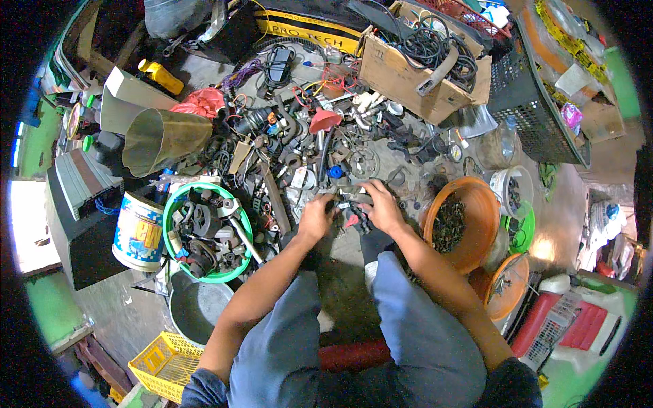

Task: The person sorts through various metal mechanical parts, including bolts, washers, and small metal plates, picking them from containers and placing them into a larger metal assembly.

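Note:
My left hand [317,218] is at the near edge of a large pile of mixed metal and plastic parts, its fingers curled at a small dark part. To its right, my right hand [381,206] has its fingers bent over greyish parts. Between the hands lie dark pieces with a white label and a small red piece [352,221]; which of these the fingers grip cannot be told. Beyond the hands are a blue round cap [335,172] and a red funnel [325,120]. A flat wooden or metal bar [275,199] lies left of my left hand.
A green-rimmed basin [248,239] of parts stands left, beside a printed bucket [136,232]. An orange bowl [487,224] with small dark pieces stands right. Behind the pile is a cardboard box [403,84] of cables. A yellow basket [163,364] and metal pot [183,311] sit lower left.

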A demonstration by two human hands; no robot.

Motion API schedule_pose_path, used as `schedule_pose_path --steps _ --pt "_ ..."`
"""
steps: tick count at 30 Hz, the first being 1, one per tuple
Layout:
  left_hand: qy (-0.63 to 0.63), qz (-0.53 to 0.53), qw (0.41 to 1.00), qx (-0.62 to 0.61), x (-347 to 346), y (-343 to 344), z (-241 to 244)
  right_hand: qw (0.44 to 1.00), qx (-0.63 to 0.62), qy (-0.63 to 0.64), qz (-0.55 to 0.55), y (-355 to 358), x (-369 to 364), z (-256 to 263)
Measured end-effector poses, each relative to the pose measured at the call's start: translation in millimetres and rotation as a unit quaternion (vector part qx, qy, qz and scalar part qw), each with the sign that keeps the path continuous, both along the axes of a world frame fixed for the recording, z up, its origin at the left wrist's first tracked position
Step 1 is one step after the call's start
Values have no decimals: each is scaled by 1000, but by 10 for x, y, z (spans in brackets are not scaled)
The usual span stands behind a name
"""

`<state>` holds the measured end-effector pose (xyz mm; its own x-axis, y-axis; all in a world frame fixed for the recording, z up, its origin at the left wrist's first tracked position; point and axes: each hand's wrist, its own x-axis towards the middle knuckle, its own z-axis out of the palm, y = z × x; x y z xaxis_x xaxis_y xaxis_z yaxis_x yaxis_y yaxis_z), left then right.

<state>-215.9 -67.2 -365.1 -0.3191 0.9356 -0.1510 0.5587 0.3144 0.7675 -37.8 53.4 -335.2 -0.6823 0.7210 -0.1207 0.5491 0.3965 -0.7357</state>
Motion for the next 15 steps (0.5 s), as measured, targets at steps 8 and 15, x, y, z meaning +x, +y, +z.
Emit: schedule_pose_path --steps 8,15 --pt "-44 112 992 47 -147 100 155 895 -204 211 -335 423 -32 -382" --pt "-39 141 986 83 -336 68 327 898 -231 177 -329 655 -120 -413"
